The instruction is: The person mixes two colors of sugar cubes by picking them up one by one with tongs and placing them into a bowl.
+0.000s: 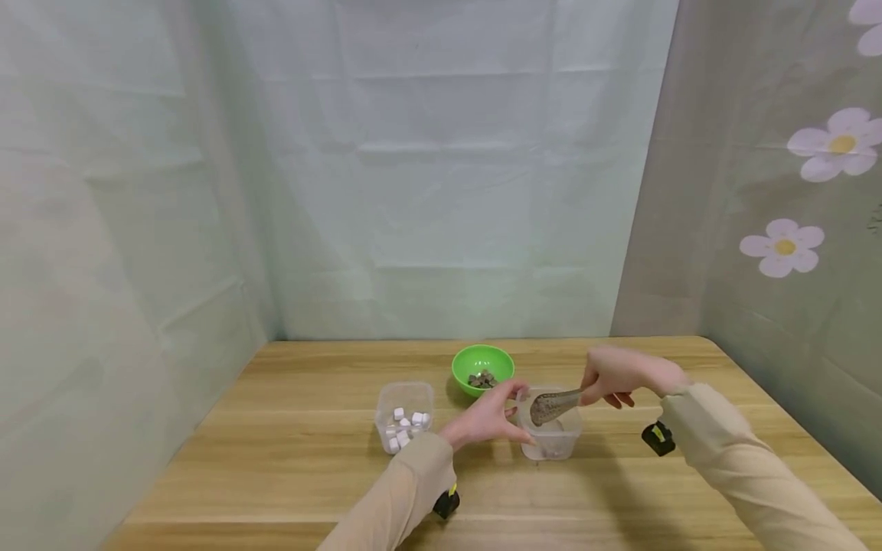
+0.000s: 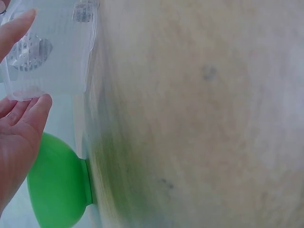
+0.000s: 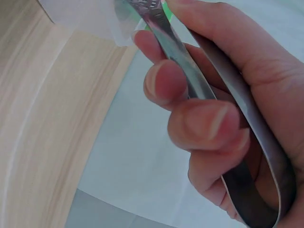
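Note:
My left hand (image 1: pixel 488 417) grips the clear plastic container (image 1: pixel 561 444), its thumb on the near side and the fingers against the far side. Metal tongs (image 1: pixel 555 404) are held in my right hand (image 1: pixel 612 375), fingers and thumb wrapped about the bent strip (image 3: pixel 192 76). The perforated tong head reaches down into the container and shows through its wall in the left wrist view. A small greyish piece (image 2: pixel 82 13) lies at the container's bottom; its kind is unclear. Behind my left hand stands a green bowl (image 1: pixel 482 355) with several brownish-grey chunks (image 1: pixel 484 379).
Left of my left hand, a second clear container (image 1: pixel 405 392) holds several white cubes (image 1: pixel 403 438). Everything stands on a wooden table (image 1: pixel 310 444). Pale cloth (image 1: pixel 448 191) hangs behind the table and along both sides.

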Available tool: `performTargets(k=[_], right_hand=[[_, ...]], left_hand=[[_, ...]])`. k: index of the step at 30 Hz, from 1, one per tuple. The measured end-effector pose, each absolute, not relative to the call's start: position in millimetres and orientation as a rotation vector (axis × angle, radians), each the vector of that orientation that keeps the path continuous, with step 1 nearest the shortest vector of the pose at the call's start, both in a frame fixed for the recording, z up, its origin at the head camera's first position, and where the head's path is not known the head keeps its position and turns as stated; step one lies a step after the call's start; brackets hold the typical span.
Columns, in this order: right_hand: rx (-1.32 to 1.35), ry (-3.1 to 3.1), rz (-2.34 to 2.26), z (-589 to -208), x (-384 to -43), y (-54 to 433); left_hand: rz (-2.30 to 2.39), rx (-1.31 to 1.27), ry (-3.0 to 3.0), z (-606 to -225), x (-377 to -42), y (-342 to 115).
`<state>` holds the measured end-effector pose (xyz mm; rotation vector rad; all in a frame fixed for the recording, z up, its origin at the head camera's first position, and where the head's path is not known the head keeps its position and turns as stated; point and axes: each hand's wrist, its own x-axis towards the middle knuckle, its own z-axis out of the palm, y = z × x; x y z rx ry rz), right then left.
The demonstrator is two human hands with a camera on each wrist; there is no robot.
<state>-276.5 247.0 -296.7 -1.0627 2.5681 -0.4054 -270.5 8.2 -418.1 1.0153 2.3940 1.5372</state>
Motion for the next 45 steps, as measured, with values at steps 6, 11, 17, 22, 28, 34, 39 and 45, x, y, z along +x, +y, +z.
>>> performTargets(k=[6,11,17,22,28,34,39,45], right_hand=[[-1.085,2.557,-0.49,-302,-277,257],[-1.121,2.525,-0.567,-304,-277,263],[-1.095,2.507,-0.67,-301,-276,274],[-1.086,2.518,-0.713,-297,-277,283],[-1.117,2.588,-0.691,-292,-282,290],[-1.031,2.654,-0.693,-293,-289,289],[-1.052,2.683,-0.693,-294,-299,282],[-1.064,2.708,-0.693,-296,-308,268]], left_hand=[[1.529,1.019,2.39,-418,-272,10],[1.532,1.002,2.387,-418,-272,9],[1.54,1.006,2.381,-418,-272,8],[1.556,0.993,2.371,-418,-271,8],[1.562,1.001,2.351,-419,-272,8],[1.572,0.995,2.349,-418,-272,8],[1.565,0.993,2.348,-418,-271,8],[1.563,0.982,2.355,-418,-272,9]])
